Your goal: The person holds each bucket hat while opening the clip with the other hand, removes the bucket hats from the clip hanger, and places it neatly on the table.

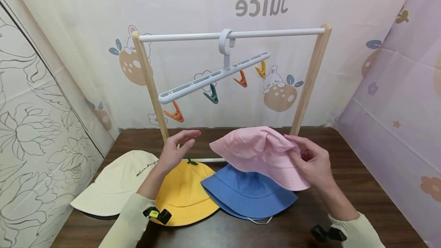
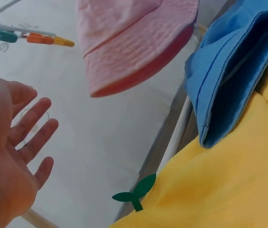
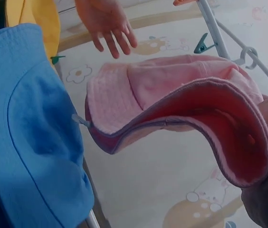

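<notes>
While a cream cotton bucket hat [image 1: 113, 186] lies near the left edge of the dark wooden table [image 1: 361, 186], the left hand [image 1: 175, 150] hovers with fingers spread and holds nothing above the yellow bucket hat [image 1: 186, 198]. A blue bucket hat [image 1: 246, 194] lies just beside it. The right hand [image 1: 313, 163] pinches the brim of the soft pink fabric bucket hat [image 1: 256, 150], lifted above the blue one, before the wooden rack [image 1: 311, 75].

Left hand [image 1: 175, 148] raised, fingers straight and spread, holding nothing, right hand [image 1: 311, 162] lifted, fingers curled in a pinching grip

Hat [image 1: 262, 154] above hats [image 1: 246, 194], before rack [image 1: 231, 35]
</notes>
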Demonstrator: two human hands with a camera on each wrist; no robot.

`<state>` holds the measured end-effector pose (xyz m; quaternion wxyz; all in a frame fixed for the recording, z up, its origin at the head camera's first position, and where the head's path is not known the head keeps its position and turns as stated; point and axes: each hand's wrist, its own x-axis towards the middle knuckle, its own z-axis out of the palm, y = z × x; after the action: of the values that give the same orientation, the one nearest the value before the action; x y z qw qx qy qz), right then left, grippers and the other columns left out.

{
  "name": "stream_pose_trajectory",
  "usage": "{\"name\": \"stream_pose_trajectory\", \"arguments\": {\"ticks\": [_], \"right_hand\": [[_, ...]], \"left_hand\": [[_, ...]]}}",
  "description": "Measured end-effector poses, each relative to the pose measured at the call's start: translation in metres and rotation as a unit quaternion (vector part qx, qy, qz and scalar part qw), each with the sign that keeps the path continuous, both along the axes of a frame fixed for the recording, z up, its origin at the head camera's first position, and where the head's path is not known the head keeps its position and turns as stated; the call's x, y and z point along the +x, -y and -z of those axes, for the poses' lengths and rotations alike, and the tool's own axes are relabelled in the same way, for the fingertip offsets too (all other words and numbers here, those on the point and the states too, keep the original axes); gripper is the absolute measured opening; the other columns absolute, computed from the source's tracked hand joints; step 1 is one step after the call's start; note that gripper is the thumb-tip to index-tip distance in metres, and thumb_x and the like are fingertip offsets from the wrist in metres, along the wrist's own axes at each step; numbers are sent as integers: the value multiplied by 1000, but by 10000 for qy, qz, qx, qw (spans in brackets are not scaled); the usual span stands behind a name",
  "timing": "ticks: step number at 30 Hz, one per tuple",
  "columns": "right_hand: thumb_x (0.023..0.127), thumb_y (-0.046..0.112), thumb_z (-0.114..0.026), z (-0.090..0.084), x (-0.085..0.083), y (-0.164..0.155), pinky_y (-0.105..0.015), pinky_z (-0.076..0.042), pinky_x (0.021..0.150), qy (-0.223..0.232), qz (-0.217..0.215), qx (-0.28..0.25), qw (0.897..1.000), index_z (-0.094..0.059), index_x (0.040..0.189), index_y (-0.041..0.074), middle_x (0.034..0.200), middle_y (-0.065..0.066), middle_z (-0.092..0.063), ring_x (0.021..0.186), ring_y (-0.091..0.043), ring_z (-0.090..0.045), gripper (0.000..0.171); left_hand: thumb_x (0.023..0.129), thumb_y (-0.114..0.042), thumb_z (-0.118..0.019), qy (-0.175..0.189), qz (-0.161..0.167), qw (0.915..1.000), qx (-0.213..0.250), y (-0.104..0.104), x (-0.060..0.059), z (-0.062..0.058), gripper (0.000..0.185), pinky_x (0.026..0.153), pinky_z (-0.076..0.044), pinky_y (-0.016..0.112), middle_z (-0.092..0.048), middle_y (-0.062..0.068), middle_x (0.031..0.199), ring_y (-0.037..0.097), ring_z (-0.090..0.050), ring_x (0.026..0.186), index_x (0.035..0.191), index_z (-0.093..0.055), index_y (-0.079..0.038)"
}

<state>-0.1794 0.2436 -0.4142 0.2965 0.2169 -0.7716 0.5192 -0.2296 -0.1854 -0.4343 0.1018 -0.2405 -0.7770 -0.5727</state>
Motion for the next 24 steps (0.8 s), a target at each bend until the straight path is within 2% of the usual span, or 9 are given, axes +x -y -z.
{"name": "stream_pose_trajectory", "arguments": {"ticks": [3,6,7,13,18,24], "right_hand": [[86,-24,-75,-1,1,-7,-22,-45,51,-54,-52,71,9999,-78,130,-5,101,25,-79,61,-5,-54,48],[85,-26,-75,-2,1,-14,-22,-45,51,-112,-108,157,9998,-77,130,-7,105,27,-80,61,-4,-55,49],[84,-27,-74,-3,1,-16,-22,-46,51,-141,-131,194,9996,-77,130,-7,105,28,-80,61,-3,-55,50],[82,-31,-73,-4,1,-28,-23,-46,50,-194,-392,164,9989,-75,131,-11,110,24,-83,62,-3,-56,53],[80,-32,-73,-2,2,-37,-24,-45,51,-195,-506,229,9983,-75,131,-11,113,24,-83,63,-3,-56,55],[79,-35,-70,0,2,-47,-25,-45,50,-191,-643,208,9975,-75,129,-13,113,24,-84,63,-1,-56,55]], "left_hand": [[113,-10,-63,-84,-73,9999,-26,4,2,1,34,111,-54,26,-75,21,148,22,-71,134,145,-72,-3],[113,-9,-63,-106,-120,9999,-64,7,3,3,33,112,-54,27,-75,21,148,12,-71,132,144,-73,-3],[113,-9,-63,-100,-135,9998,-75,7,4,3,33,112,-54,27,-75,21,147,9,-70,131,144,-73,-3],[114,-8,-63,-56,-173,9998,-17,13,6,7,33,109,-56,17,-74,23,148,12,-71,133,145,-72,-2],[114,-6,-62,-47,-120,9999,55,15,9,8,33,108,-55,12,-73,27,149,-4,-66,130,145,-71,1],[114,-6,-62,20,-17,9999,101,15,13,7,33,109,-54,12,-71,28,150,-9,-64,130,146,-70,2]]}}
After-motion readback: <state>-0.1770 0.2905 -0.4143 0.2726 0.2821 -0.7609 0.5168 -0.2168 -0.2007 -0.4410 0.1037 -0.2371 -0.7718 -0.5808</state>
